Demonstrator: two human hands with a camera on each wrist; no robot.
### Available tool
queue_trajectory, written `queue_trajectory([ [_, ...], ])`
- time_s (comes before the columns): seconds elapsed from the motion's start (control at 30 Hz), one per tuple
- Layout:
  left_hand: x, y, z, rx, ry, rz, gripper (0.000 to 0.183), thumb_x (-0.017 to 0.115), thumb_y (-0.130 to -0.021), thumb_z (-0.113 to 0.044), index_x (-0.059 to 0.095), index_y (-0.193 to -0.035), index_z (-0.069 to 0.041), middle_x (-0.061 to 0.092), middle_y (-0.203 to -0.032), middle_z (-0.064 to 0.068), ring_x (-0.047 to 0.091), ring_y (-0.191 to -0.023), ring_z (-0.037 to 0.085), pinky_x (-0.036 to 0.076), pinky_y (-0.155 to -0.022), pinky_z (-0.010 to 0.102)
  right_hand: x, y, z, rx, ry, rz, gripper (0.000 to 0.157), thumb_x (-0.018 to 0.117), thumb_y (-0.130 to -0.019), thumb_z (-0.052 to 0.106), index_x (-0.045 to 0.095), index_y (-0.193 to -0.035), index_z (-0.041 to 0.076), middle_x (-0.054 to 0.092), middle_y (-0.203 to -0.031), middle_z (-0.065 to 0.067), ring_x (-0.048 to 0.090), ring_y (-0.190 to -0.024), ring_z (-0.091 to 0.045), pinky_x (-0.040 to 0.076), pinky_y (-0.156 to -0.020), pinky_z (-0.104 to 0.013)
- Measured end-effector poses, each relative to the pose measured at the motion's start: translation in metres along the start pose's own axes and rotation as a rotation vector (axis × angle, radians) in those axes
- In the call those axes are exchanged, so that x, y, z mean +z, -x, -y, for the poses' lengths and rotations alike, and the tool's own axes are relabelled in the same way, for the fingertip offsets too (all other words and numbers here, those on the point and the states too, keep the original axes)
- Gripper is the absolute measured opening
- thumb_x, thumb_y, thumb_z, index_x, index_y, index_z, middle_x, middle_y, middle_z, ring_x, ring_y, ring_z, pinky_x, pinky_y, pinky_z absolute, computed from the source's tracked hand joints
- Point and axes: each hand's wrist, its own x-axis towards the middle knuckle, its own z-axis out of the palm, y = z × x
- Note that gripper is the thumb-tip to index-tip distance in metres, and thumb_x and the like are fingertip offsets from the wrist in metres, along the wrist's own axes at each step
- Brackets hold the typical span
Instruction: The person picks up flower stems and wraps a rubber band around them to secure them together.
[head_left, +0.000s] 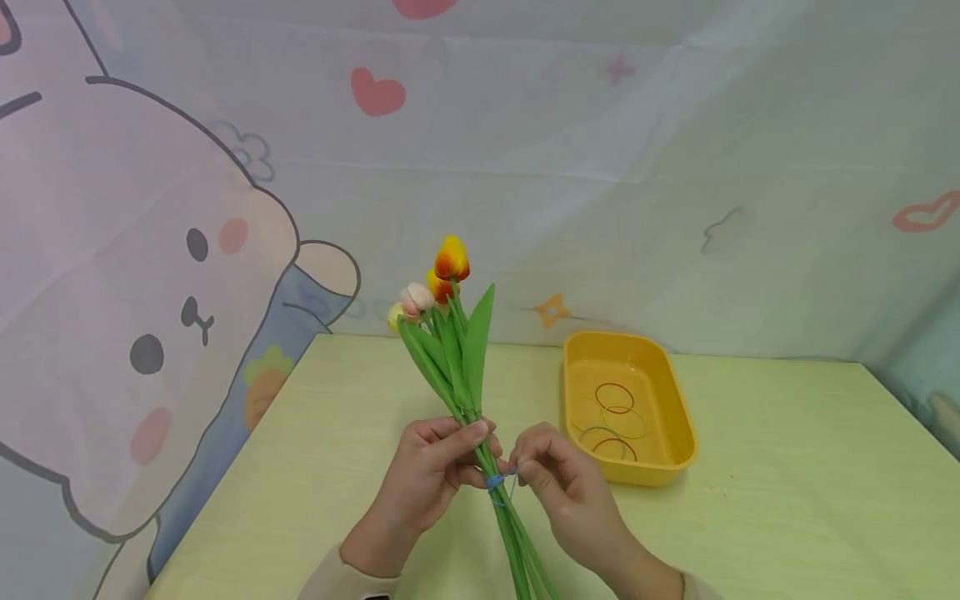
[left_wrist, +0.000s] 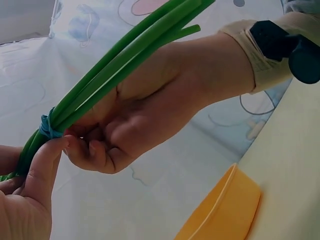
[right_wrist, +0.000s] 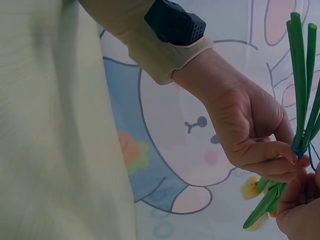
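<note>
A bunch of artificial tulips (head_left: 452, 260) with green stems (head_left: 513, 542) stands tilted between my hands, its blooms orange-yellow, pink and pale yellow. My left hand (head_left: 427, 471) grips the stems below the leaves (head_left: 477, 350), thumb across the front. Just under that grip, a blue rubber band (head_left: 495, 482) is wound round the stems. My right hand (head_left: 573, 500) pinches a strand of this band and draws it out to the right. In the right wrist view, a thin loop of the band (right_wrist: 313, 154) stands away from the stems.
A yellow tray (head_left: 678, 417) sits on the pale green table (head_left: 787, 483) to the right of my hands. Several loose rubber bands (head_left: 615, 398), among them red and yellow ones, lie in it. Behind the table hangs a backdrop (head_left: 525, 167) with a cartoon bunny.
</note>
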Motion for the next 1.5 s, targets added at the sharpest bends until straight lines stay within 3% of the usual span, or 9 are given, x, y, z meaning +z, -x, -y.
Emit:
queue_trajectory([
  [0.13,0.004,0.000,0.002,-0.013,-0.027,0.014,0.025,0.054,-0.096,-0.002,0.075,-0.086,-0.013,0.070,-0.075,-0.001,0.070,-0.067,0.008,0.059,-0.060,0.021,-0.001,-0.002,0.001,-0.026,0.087,-0.032,0.007,0.049,-0.096,-0.005,0.050,-0.089,-0.003,0.052,-0.088,-0.006,0.052,-0.082,-0.013,0.049,-0.072,-0.022],
  [0.4,0.010,0.001,0.004,-0.054,-0.048,0.053,0.019,0.057,-0.095,-0.003,0.074,-0.088,-0.010,0.071,-0.076,0.000,0.070,-0.068,0.010,0.060,-0.061,0.023,-0.007,-0.004,0.004,0.010,0.151,-0.103,0.007,0.053,-0.094,-0.005,0.051,-0.087,-0.004,0.053,-0.087,-0.004,0.051,-0.081,-0.011,0.048,-0.072,-0.018],
  [0.67,0.008,-0.001,0.001,-0.042,-0.079,-0.026,0.023,0.058,-0.095,-0.005,0.076,-0.086,-0.015,0.069,-0.075,-0.002,0.068,-0.064,0.006,0.058,-0.059,0.019,-0.010,0.001,0.000,-0.136,0.208,0.066,0.013,0.054,-0.092,-0.010,0.053,-0.091,0.002,0.049,-0.090,-0.008,0.049,-0.085,-0.016,0.049,-0.072,-0.025],
  [0.87,0.002,-0.001,-0.002,-0.076,-0.109,-0.075,0.024,0.058,-0.096,-0.006,0.076,-0.083,-0.015,0.069,-0.074,-0.001,0.071,-0.067,0.011,0.060,-0.062,0.023,-0.015,0.002,0.000,-0.190,0.352,0.093,0.023,0.060,-0.088,-0.011,0.058,-0.093,0.011,0.053,-0.090,-0.002,0.050,-0.084,-0.012,0.048,-0.067,-0.024],
  [1.0,-0.002,-0.001,-0.003,-0.102,-0.123,-0.105,0.024,0.059,-0.095,-0.008,0.076,-0.080,-0.014,0.069,-0.074,0.000,0.071,-0.068,0.012,0.060,-0.064,0.024,-0.019,0.004,0.000,-0.230,0.449,0.143,0.018,0.064,-0.090,-0.002,0.059,-0.094,0.014,0.058,-0.089,0.002,0.053,-0.081,-0.009,0.048,-0.067,-0.021],
  [1.13,-0.006,0.000,-0.003,-0.132,-0.147,-0.122,0.024,0.059,-0.095,-0.008,0.075,-0.079,-0.014,0.069,-0.074,0.000,0.071,-0.069,0.011,0.061,-0.065,0.026,-0.022,0.007,-0.002,-0.254,0.478,0.231,0.008,0.063,-0.094,0.007,0.060,-0.095,0.014,0.061,-0.089,0.003,0.055,-0.081,-0.008,0.048,-0.067,-0.019],
  [1.3,-0.012,-0.002,-0.006,-0.179,-0.232,-0.166,0.018,0.062,-0.094,-0.010,0.072,-0.083,0.001,0.069,-0.072,0.003,0.070,-0.069,0.013,0.061,-0.066,0.028,-0.028,0.007,0.001,-0.228,0.504,0.272,0.005,0.062,-0.095,0.010,0.059,-0.096,0.014,0.060,-0.089,0.006,0.055,-0.082,-0.007,0.048,-0.072,-0.017],
  [1.4,-0.016,-0.002,-0.009,-0.215,-0.279,-0.192,0.027,0.062,-0.094,-0.010,0.065,-0.092,0.017,0.068,-0.073,0.004,0.071,-0.069,0.013,0.061,-0.066,0.028,-0.036,0.005,0.005,-0.220,0.523,0.255,0.014,0.064,-0.092,0.003,0.060,-0.095,0.016,0.060,-0.087,0.006,0.055,-0.082,-0.007,0.048,-0.073,-0.018],
  [1.5,-0.020,0.001,-0.009,-0.251,-0.309,-0.207,0.034,0.062,-0.094,-0.008,0.059,-0.099,0.025,0.068,-0.074,0.005,0.071,-0.069,0.014,0.061,-0.067,0.029,-0.046,0.002,0.008,-0.219,0.545,0.233,0.022,0.066,-0.088,-0.004,0.060,-0.095,0.016,0.060,-0.087,0.006,0.055,-0.081,-0.007,0.050,-0.073,-0.020],
])
